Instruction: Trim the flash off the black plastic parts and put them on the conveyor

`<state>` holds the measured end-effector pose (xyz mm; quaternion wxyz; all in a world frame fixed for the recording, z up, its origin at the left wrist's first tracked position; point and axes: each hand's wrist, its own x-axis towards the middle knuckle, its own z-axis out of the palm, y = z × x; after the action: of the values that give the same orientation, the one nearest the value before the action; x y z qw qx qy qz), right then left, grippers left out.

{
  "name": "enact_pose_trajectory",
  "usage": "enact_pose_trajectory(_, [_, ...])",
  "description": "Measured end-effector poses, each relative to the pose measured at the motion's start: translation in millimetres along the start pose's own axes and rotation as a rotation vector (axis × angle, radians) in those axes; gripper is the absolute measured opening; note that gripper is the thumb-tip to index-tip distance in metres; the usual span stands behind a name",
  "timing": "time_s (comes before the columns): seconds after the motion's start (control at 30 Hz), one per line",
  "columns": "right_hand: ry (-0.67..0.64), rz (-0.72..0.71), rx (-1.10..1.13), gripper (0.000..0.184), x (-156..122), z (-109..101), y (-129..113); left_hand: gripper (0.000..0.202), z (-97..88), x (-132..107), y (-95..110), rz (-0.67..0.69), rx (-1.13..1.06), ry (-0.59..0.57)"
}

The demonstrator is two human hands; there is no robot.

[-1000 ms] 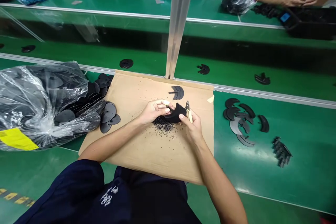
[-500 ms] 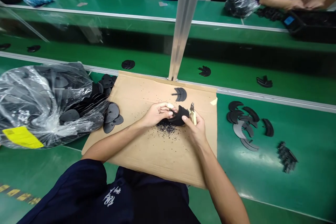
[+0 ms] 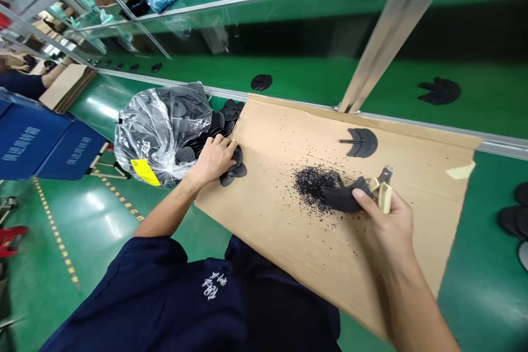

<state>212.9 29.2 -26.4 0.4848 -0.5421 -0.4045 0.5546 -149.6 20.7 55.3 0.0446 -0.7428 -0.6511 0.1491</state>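
My left hand (image 3: 216, 159) is over the loose black plastic discs (image 3: 234, 175) beside the bag. Its fingers are apart and bent down, with the tips touching the pile; the thumb is mostly hidden. A curved black plastic piece (image 3: 344, 198) is pinched under the thumb of my right hand (image 3: 391, 220). That same hand also keeps a pair of cutting nippers (image 3: 384, 190) with cream handles, jaws pointing up and away. Below the curved piece, small black clippings (image 3: 315, 184) lie heaped on the cardboard sheet (image 3: 264, 214). Another black fan-shaped part (image 3: 363, 143) lies farther back on the cardboard.
A clear plastic bag (image 3: 159, 121) full of black discs stands at the left. A metal post (image 3: 396, 33) rises behind the cardboard. Black parts (image 3: 440, 91) lie along the green strip behind. More black pieces (image 3: 511, 220) are at the right edge. Blue bins (image 3: 49, 137) stand far left.
My left hand has let go of the curved piece and moved left to the discs by the bag. My right hand still has the piece and the nippers. The view has turned left.
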Motion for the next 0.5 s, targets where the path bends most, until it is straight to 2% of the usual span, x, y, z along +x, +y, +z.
enact_pose_trajectory(0.1, [-0.003,-0.014,0.001,0.045,-1.2,2.3,0.9,0.027,3.1,-2.8,-3.6,-0.022,0.056,-0.032])
enact_pose_trajectory(0.2, [0.000,-0.022,-0.017,0.042,-2.3,4.4,-0.7,0.033,3.2,-1.6,-6.2,-0.021,0.018,-0.021])
enact_pose_trajectory(0.4, [-0.006,-0.028,-0.028,0.042,-2.4,4.5,-3.1,0.036,1.1,5.0,-19.9,0.135,-0.099,-0.098])
enact_pose_trajectory(0.5, [0.005,-0.010,-0.012,0.042,-2.2,3.6,-3.1,0.037,3.7,8.3,-14.7,0.201,-0.107,-0.055])
